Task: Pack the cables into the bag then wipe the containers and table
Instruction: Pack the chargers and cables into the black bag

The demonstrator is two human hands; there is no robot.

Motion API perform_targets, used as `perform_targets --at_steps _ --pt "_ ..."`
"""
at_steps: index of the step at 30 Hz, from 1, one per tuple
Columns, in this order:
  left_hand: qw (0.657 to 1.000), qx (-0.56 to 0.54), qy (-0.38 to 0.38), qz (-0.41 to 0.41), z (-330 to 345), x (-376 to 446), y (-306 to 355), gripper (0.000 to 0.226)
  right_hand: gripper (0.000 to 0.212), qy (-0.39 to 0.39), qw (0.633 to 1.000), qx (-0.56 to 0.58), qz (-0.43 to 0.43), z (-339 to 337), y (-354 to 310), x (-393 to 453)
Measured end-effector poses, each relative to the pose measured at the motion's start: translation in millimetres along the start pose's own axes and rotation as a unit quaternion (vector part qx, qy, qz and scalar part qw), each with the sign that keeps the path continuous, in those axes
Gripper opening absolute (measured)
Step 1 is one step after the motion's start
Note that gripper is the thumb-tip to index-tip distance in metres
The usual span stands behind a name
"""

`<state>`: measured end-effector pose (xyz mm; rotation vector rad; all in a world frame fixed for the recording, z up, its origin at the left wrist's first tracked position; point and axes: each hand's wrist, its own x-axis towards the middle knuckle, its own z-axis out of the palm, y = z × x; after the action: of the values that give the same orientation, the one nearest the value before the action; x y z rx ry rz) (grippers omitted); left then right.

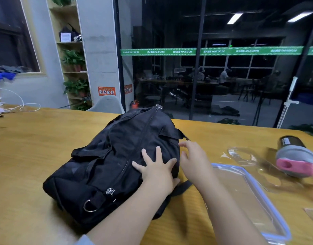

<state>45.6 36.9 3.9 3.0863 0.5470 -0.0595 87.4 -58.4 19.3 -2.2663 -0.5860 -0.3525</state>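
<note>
A black bag is pressed flat on a wooden table at the centre of the frame.

The bag is seen zipped along its top, lying on its side. A clear container with a blue rim is set at the lower right, and a grey and pink bottle is laid at the right edge. The left hand is spread on the bag; the right hand, fingers loosely open, is held just beside the bag's right end. White cables are seen at the far left.

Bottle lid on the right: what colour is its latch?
Pink latch on a grey lid; head view.
</note>
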Motion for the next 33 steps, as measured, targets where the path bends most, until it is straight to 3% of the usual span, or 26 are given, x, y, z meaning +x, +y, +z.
perform_targets --at_steps 5,10,19,27,33 --pt "0.997 -0.047 0.007 -0.060 -5.8 24.5 -9.1 0.048 0.031 0.025 1.000 0.002 -0.015 -3.6 1.7 -4.9" --pt "0.995 -0.039 0.025 -0.088 -1.6 51.0 -39.7 0.055 0.034 -0.025 0.999 -0.006 -0.035 6.7 -5.4 -15.4" --pt "0.988 0.037 0.102 -0.110 5.1 68.1 -108.8 0.070 0.036 -0.087 0.992 -0.053 -0.077 24.0 -3.2 -23.0" --pt "0.975 0.086 0.146 -0.146 7.9 77.8 -194.8 0.058 0.035 -0.106 0.987 -0.082 -0.090 29.9 0.3 -21.8" --pt "0.954 0.142 0.101 -0.243 8.6 77.4 -222.3 0.047 0.034 -0.105 0.987 -0.082 -0.086 30.4 1.6 -21.0"
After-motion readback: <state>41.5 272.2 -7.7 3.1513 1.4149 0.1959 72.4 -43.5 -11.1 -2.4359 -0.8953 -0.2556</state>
